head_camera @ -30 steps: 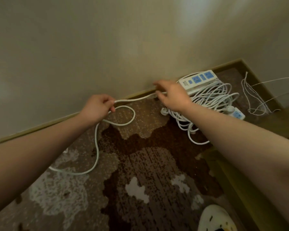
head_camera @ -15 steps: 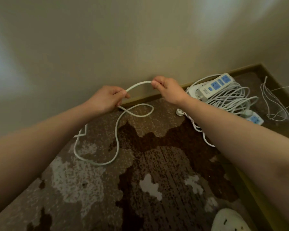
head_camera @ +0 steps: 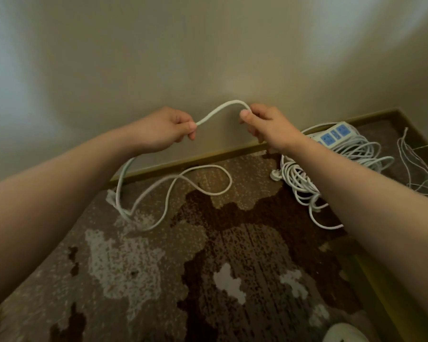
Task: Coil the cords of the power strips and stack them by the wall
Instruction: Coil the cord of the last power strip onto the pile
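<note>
Carpet [head_camera: 139,262], patterned brown and grey, covers the floor up to a gold baseboard [head_camera: 203,157] under a plain beige wall [head_camera: 208,45]. At far left on the carpet: a white plug end [head_camera: 110,195], partly blurred, lying just beside the baseboard. From it the white cord [head_camera: 220,108] runs in loose loops across the carpet, one strand rising to the left hand [head_camera: 167,130]. Left hand fingers [head_camera: 189,127] are curled closed, pinching the cord. Between the hands the cord arches upward in front of the wall, clear of the floor. Right hand [head_camera: 267,127]: fingers folded closed around the other end of the arch, thumb tip pressed on the cord. Right of the right forearm: a heap of coiled white cords [head_camera: 351,154] on the carpet against the wall, a plug [head_camera: 275,174] at its left edge. A white power strip [head_camera: 335,135] with blue sockets rests on top of this heap, partly hidden by the right wrist. Far right, near the corner: thin white wires [head_camera: 415,166] lie loose, apart from the heap. Bottom right edge: a white rounded object [head_camera: 344,333], cut off, identity unclear.
</note>
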The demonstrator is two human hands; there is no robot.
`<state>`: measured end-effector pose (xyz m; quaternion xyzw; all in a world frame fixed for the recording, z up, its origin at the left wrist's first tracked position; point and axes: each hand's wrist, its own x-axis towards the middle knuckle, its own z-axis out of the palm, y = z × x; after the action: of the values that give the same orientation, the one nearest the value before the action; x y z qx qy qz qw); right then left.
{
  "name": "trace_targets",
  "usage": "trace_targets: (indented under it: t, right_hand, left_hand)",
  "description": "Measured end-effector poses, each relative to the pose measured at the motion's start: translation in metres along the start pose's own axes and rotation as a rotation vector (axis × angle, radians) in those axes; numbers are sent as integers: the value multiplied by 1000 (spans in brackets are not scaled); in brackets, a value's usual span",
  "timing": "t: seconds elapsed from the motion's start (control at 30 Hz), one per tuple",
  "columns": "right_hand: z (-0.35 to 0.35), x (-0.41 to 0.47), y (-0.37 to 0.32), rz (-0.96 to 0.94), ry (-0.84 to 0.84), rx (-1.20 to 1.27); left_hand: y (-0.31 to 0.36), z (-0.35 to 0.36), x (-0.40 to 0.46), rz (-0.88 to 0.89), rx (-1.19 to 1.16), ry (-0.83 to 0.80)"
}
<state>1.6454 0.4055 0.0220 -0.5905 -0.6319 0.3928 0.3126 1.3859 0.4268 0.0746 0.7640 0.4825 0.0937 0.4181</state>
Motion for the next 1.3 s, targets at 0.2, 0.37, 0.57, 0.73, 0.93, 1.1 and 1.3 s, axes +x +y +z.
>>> trace_targets:
  t: [0.2,0.37,0.57,0.73,0.93,1.1,1.3]
  right_hand:
    - [-7,5,-1,93,268,269]
    - [-12,7,7,199,418,516]
    - [1,2,13,178,412,656]
    - [-10,-10,25,235,285,691]
    - [-8,-28,45,265,178,673]
    - [-8,-25,48,276,223,719]
    - [-33,-18,53,298,471,732]
  left_hand:
    - [-12,6,0,-159,-359,-118]
    - [-18,39,-3,-197,-506,-18]
    - [16,109,19,-213,-481,-10]
    - [48,127,46,-289,-557,-28]
    - [64,142,57,-319,-502,-113]
    - [65,153,55,-264,-423,-146]
    - [51,161,42,-303,-523,-292]
